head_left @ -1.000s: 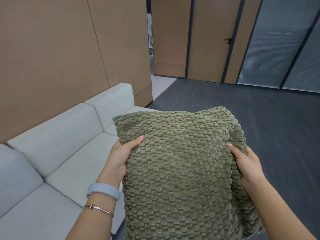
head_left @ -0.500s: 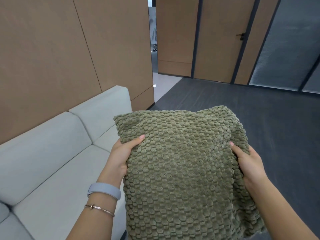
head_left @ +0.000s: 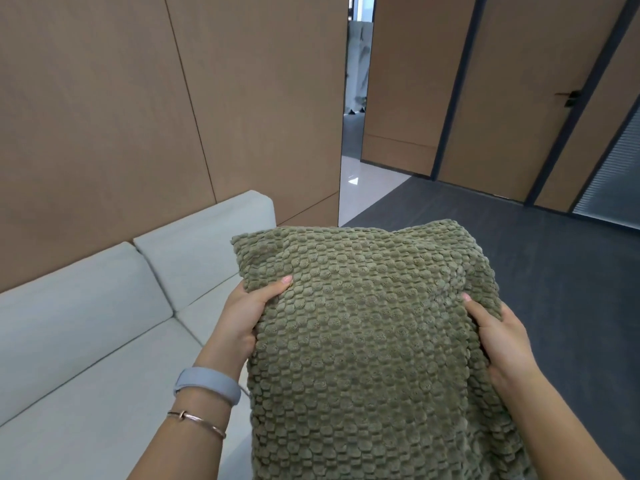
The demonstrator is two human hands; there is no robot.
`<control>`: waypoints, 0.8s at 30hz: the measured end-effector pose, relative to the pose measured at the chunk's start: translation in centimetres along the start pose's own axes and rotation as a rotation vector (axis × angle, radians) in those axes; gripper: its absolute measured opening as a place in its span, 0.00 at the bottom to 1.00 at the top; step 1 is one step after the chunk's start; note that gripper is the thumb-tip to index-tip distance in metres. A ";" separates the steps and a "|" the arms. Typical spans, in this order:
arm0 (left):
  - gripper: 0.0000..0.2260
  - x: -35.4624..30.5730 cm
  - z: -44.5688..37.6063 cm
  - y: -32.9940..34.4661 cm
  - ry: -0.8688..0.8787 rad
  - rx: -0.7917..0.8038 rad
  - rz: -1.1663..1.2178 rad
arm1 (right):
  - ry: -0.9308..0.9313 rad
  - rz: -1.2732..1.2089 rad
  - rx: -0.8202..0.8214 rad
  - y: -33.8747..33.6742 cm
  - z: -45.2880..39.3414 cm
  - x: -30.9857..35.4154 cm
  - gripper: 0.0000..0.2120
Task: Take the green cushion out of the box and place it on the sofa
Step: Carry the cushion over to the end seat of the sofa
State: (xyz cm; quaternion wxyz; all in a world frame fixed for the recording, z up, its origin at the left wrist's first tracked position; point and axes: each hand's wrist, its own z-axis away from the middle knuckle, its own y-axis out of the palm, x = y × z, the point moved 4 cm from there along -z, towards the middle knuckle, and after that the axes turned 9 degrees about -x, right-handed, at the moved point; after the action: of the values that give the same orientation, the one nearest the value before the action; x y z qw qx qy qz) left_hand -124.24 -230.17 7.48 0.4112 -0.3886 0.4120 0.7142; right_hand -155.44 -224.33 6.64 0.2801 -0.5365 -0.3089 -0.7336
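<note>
We are holding the green cushion (head_left: 374, 341) close in front of us, in the air, with both hands. Our left hand (head_left: 242, 320) is gripping its left edge, with the thumb lying on the front face and the other fingers hidden behind the fabric. Our right hand (head_left: 498, 337) is gripping the right edge in the same manner, fingers closed around the soft bumpy cover. On the left wrist we are wearing a pale blue band (head_left: 207, 384) and a thin bracelet (head_left: 197, 422).

The box is not in view, so we are judging that the taking-out step is finished and that we are now carrying the cushion. The light grey sofa (head_left: 104, 341) is standing just beside it, to the left and lower, against the brown wall (head_left: 138, 116).

The next move is asking us to swing the cushion left and lower it onto the seat, then open both hands.
</note>
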 end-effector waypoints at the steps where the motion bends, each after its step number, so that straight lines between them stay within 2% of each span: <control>1: 0.19 -0.2 -1.0 0.5 0.004 -0.016 0.003 | 0.005 0.001 0.011 0.8 -1.3 0.1 0.06; 5: 0.17 -0.8 -5.7 1.8 0.012 -0.065 0.010 | 0.037 -0.015 0.047 4.7 -6.4 -0.4 0.06; 15: 0.20 -3.3 -19.1 3.3 0.014 -0.171 0.118 | 0.064 0.021 0.160 17.6 -18.5 -0.6 0.06; 24: 0.20 -7.5 -27.3 0.6 0.050 -0.314 0.195 | 0.096 0.111 0.335 30.7 -24.7 -1.1 0.06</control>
State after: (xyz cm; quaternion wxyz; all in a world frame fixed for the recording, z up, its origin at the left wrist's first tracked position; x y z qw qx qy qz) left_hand -116.17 -257.16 4.58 0.2640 -0.4240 0.3411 0.7963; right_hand -147.56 -262.90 4.47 0.4199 -0.4630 -0.3830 -0.6801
